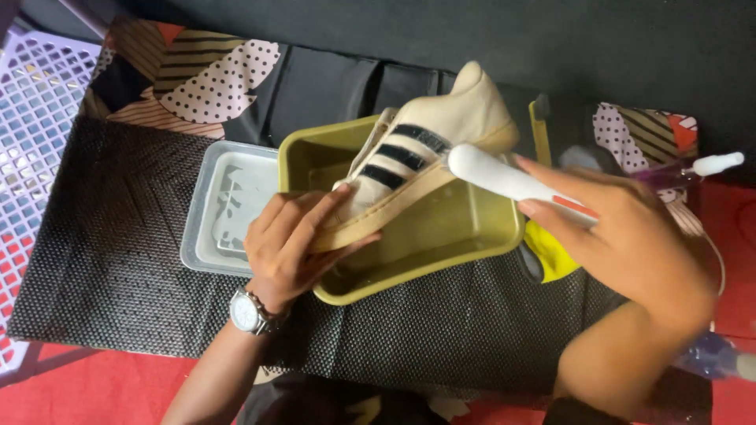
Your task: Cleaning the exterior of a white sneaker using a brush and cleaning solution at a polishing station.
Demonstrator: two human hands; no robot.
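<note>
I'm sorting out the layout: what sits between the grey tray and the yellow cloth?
In the head view, the olive-yellow basin lies between the grey tray and the yellow cloth, with the white sneaker held over it.

Left hand (287,240): forearm rising from the near edge of the tabletop, wrist bearing a watch, fingers curled closed in a grip with the thumb beneath. Right hand (630,236): forearm entering from the near right corner, wrist bent inward, fingers (551,177) and thumb extended leftward and wrapped in a closed grasp.
</note>
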